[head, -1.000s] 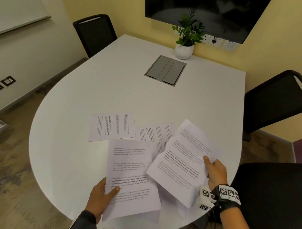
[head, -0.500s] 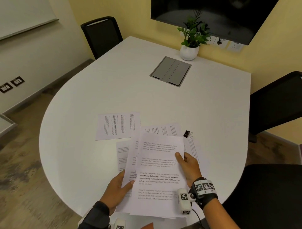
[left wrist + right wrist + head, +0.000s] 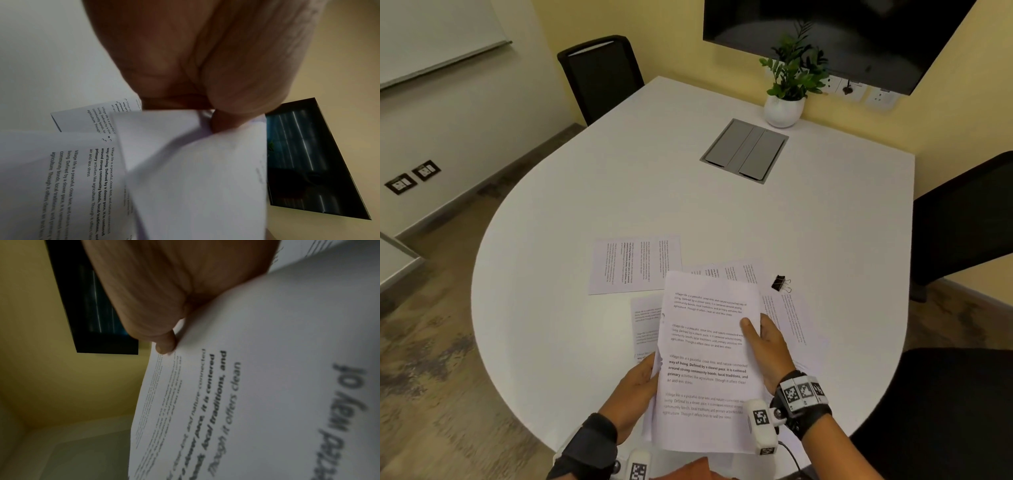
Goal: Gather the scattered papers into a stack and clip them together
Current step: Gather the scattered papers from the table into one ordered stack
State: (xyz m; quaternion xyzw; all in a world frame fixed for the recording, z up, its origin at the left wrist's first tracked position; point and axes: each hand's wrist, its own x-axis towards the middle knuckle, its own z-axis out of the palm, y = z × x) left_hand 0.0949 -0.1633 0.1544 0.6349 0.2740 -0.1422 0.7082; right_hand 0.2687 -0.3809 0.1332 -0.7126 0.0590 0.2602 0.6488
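Both hands hold a partial stack of printed sheets [image 3: 705, 363] above the near edge of the white table [image 3: 619, 178]. The left hand [image 3: 635, 394] grips the stack's left edge, thumb and fingers curled round it; the right hand [image 3: 767, 349] pinches the right edge, thumb lying on the printed face. Legible text on the top sheet reads "Village life is a peaceful, close-knit, and nature-connected way of living. Defined by a slower pace, it is centered around strong community bonds, local traditions, and primary activities like agriculture. Though it offers clean air and less stress"; the paragraph repeats down the page, once partly in bold. The left wrist view shows the same wording on the sheets under the hand. Loose pages stay on the table: one sideways sheet [image 3: 635, 263] beyond the stack, one [image 3: 645, 318] partly under its left side, one [image 3: 732, 272] behind it, one [image 3: 791, 315] to the right. A black binder clip [image 3: 780, 283] lies on the table just beside that right-hand sheet. A second ago the right hand held a sheet apart from the left hand's; these are now merged into one squared stack, and the binder clip, then covered, is exposed.
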